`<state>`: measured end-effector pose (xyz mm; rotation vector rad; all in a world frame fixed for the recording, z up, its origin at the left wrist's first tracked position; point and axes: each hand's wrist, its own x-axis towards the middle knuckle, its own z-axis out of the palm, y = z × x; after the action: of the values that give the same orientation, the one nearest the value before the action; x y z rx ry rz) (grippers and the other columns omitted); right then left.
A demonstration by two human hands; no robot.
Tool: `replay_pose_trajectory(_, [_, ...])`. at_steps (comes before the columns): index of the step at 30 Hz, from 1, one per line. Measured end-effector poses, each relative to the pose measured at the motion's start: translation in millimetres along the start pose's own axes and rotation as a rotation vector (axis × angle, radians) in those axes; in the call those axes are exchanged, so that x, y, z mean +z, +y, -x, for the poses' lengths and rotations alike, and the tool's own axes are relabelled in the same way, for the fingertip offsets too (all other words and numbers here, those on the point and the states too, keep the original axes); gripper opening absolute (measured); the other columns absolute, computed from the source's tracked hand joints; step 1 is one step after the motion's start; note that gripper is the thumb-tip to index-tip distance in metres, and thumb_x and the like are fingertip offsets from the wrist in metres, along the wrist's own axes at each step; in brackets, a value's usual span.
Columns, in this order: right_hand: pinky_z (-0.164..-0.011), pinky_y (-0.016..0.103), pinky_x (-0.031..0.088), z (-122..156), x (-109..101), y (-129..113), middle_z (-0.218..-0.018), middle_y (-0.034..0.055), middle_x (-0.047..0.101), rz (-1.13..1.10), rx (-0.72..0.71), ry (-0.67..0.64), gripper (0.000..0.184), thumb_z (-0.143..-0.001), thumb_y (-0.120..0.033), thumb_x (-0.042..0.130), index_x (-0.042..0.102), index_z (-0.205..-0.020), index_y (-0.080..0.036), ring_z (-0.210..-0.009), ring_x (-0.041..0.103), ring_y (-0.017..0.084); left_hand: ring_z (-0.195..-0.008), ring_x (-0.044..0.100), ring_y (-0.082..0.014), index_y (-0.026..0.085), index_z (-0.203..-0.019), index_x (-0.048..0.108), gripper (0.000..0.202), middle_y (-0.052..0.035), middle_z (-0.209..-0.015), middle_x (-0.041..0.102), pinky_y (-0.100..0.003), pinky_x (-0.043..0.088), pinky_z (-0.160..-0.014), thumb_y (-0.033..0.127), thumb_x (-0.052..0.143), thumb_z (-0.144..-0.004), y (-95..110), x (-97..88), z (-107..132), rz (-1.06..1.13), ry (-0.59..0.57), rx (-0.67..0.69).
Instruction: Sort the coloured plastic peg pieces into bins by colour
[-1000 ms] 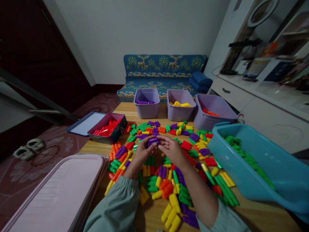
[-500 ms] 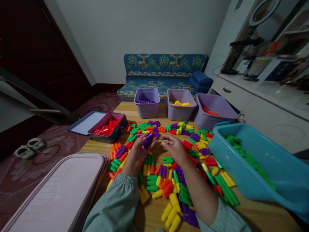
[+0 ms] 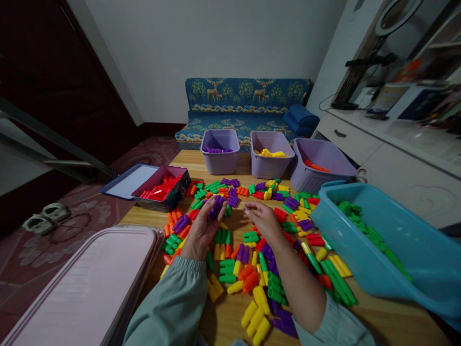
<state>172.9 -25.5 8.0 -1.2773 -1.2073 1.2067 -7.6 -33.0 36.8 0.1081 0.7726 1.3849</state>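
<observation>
My left hand point(image 3: 201, 229) is closed around a purple plastic piece point(image 3: 217, 206) made of joined tubes, held up above the table. My right hand point(image 3: 262, 218) hovers a short way to its right, fingers loosely stretched out, with nothing visible in them. Below both hands, loose plastic tube pieces in green, yellow, orange, red and purple are scattered, among them a green piece point(image 3: 227, 271) and a yellow piece point(image 3: 256, 323). Purple pieces point(image 3: 233, 197) also lie just beyond my left hand.
At the back of the wooden table point(image 3: 187, 159) stand a bin with purple pieces point(image 3: 220, 166), one with yellow point(image 3: 270, 168) and one with orange point(image 3: 319, 178). A blue tub point(image 3: 382, 211) holds green pieces. An open box point(image 3: 176, 192) holds red ones. Pinkish lids point(image 3: 90, 283) lie at left.
My left hand has drawn slightly left with the purple piece, which is now more upright. My right hand has moved slightly right, widening the gap between the hands.
</observation>
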Motion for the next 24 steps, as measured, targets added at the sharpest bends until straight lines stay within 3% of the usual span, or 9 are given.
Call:
replay_pose_trajectory(3, [-0.067, 0.031, 0.055, -1.2, -0.5, 2.4, -0.088, 0.0083, 0.073, 0.0, -0.011, -0.012, 0.034, -0.067, -0.036, 0.068, 0.066, -0.094, -0.016, -0.075, 0.07, 0.02, -0.09, 0.073, -0.0214, 0.011, -0.103, 0.063, 0.017, -0.0121, -0.097, 0.072, -0.03, 0.062, -0.077, 0.007, 0.054, -0.088, -3.7, 3.0, 3.0, -0.007, -0.04, 0.038])
replay_pose_trajectory(7, [-0.067, 0.031, 0.056, -1.2, -0.8, 4.0, -0.089, 0.0079, 0.073, 0.012, 0.004, -0.011, 0.033, -0.067, -0.036, 0.069, 0.067, -0.094, -0.016, -0.074, 0.07, 0.019, -0.08, 0.073, -0.0182, 0.013, -0.1, 0.064, 0.017, -0.0083, -0.09, 0.073, -0.027, 0.062, -0.068, 0.007, 0.056, -0.087, -1.1, 6.2, 4.8, -0.044, 0.015, 0.009])
replay_pose_trajectory(10, [-0.069, 0.032, 0.056, -0.6, -0.7, 4.9, -0.091, 0.008, 0.074, 0.018, -0.012, -0.011, 0.033, -0.067, -0.036, 0.069, 0.067, -0.093, -0.016, -0.074, 0.07, 0.019, -0.069, 0.07, -0.0142, 0.015, -0.096, 0.065, 0.016, -0.0038, -0.076, 0.07, -0.022, 0.058, -0.059, 0.005, 0.057, -0.085, 12.0, 16.7, -2.4, -0.053, 0.084, -0.016])
replay_pose_trajectory(15, [-0.066, 0.029, 0.055, 0.3, -1.7, 6.3, -0.088, 0.0071, 0.074, 0.056, -0.029, -0.015, 0.03, -0.069, -0.035, 0.068, 0.068, -0.092, -0.016, -0.074, 0.069, 0.018, -0.076, 0.069, -0.0148, 0.011, -0.102, 0.061, 0.017, -0.0053, -0.079, 0.067, -0.026, 0.058, -0.072, 0.01, 0.056, -0.086, 55.3, 63.8, -31.0, -0.072, 0.024, 0.075])
replay_pose_trajectory(18, [-0.062, 0.027, 0.053, -0.1, -2.7, 6.9, -0.082, 0.006, 0.073, 0.081, -0.017, -0.016, 0.033, -0.069, -0.034, 0.068, 0.069, -0.096, -0.016, -0.07, 0.067, 0.017, -0.095, 0.066, -0.0184, 0.009, -0.107, 0.053, 0.02, -0.0093, -0.096, 0.064, -0.033, 0.056, -0.082, 0.022, 0.047, -0.094, 83.8, 101.1, -52.3, -0.155, -0.075, 0.178])
replay_pose_trajectory(21, [-0.065, 0.029, 0.053, -1.5, -2.9, 8.5, -0.085, 0.0066, 0.073, 0.082, -0.011, -0.013, 0.032, -0.07, -0.031, 0.067, 0.069, -0.097, -0.015, -0.072, 0.066, 0.018, -0.111, 0.057, -0.0184, 0.009, -0.113, 0.044, 0.024, -0.0124, -0.115, 0.054, -0.033, 0.05, -0.09, 0.028, 0.039, -0.099, 105.1, 133.3, -72.1, -0.3, -0.092, 0.288])
replay_pose_trajectory(24, [-0.074, 0.033, 0.054, -2.4, -3.1, 10.3, -0.096, 0.0084, 0.073, 0.081, -0.034, -0.008, 0.027, -0.07, -0.028, 0.068, 0.069, -0.093, -0.016, -0.082, 0.067, 0.02, -0.121, 0.049, -0.0223, 0.011, -0.119, 0.034, 0.028, -0.0144, -0.128, 0.042, -0.037, 0.047, -0.093, 0.031, 0.031, -0.101, 116.3, 154.1, -87.1, -0.495, -0.079, 0.387])
